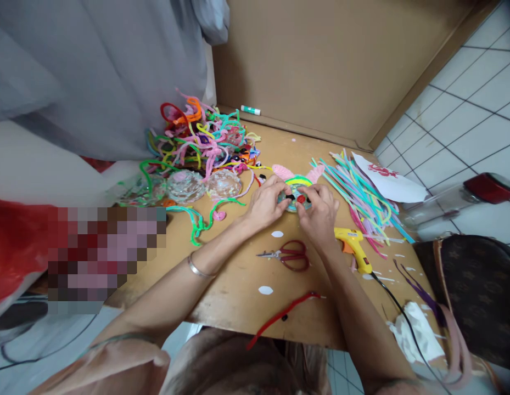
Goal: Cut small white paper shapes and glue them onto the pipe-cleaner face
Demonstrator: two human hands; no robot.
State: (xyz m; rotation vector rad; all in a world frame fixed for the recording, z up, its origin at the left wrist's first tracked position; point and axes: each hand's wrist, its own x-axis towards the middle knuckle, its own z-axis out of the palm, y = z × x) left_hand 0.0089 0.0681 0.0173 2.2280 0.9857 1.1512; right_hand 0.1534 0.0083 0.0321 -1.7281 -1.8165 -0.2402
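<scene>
Sleeves (118,365) lead to hands (266,203) (319,211) holding eared disc (296,193); glue-gun label (353,235) illegible.

Scissors (282,253) partly block the near approach to the hands (266,204).

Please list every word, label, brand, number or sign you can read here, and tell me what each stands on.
No text reads clearly.
Yellow glue gun: a label on its side, too small to read.
Green-and-white tube: markings, too blurred to read.
Brown bag: a repeated pattern; any letters in it cannot be made out.
White paper: a red figure, with no readable words.
</scene>
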